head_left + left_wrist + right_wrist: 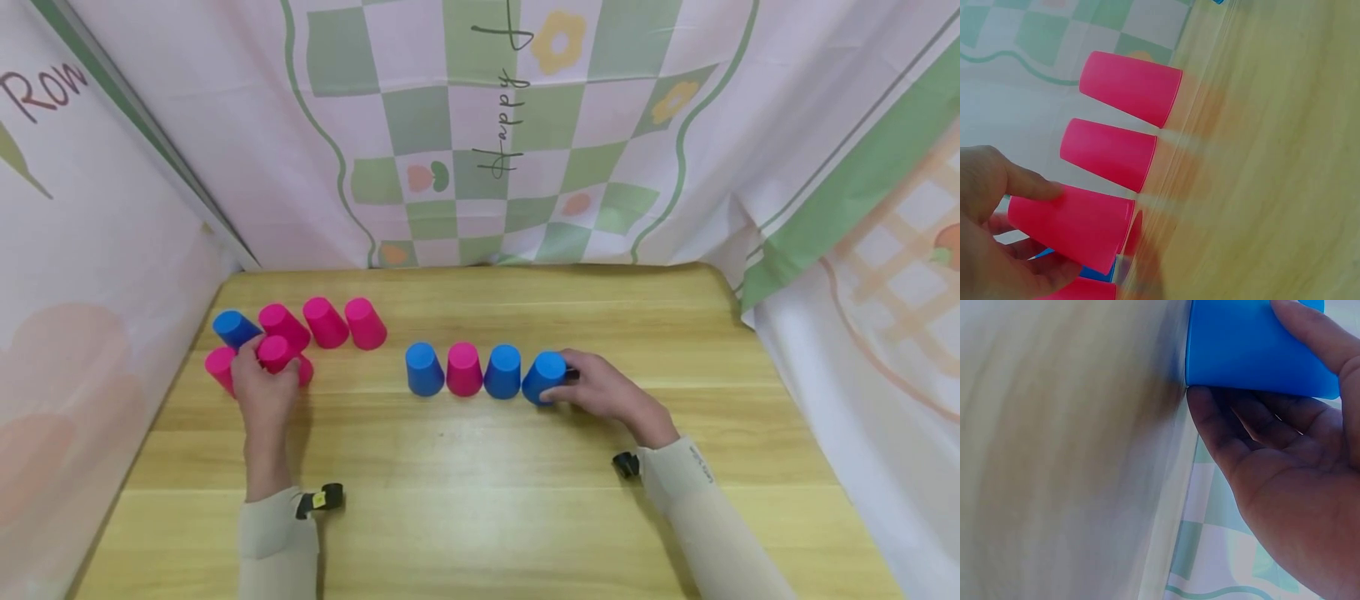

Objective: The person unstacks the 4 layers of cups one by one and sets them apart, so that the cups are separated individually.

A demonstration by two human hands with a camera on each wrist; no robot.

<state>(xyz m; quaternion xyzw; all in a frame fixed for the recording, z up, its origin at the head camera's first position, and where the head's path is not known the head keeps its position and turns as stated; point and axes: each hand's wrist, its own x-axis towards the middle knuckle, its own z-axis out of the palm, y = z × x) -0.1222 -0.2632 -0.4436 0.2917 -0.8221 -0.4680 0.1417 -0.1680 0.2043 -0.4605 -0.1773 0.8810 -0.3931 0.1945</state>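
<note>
At the left of the head view, my left hand (264, 387) holds an upside-down pink cup (274, 352), thumb on one side and fingers on the other. The left wrist view shows this grip on the pink cup (1079, 226) near its narrow end. Close beside the hand stand another pink cup (221, 367) and a blue cup (234, 327). My right hand (603, 387) grips the blue cup (544, 377) at the right end of the middle row. In the right wrist view, its thumb and fingers lie on opposite sides of the blue cup (1254, 350).
The middle row continues leftward with a blue cup (502, 372), a pink cup (464, 369) and a blue cup (424, 369), all upside down. Behind the left hand stand pink cups (326, 322) in a line. Printed curtains (480, 125) border the wooden table (465, 500).
</note>
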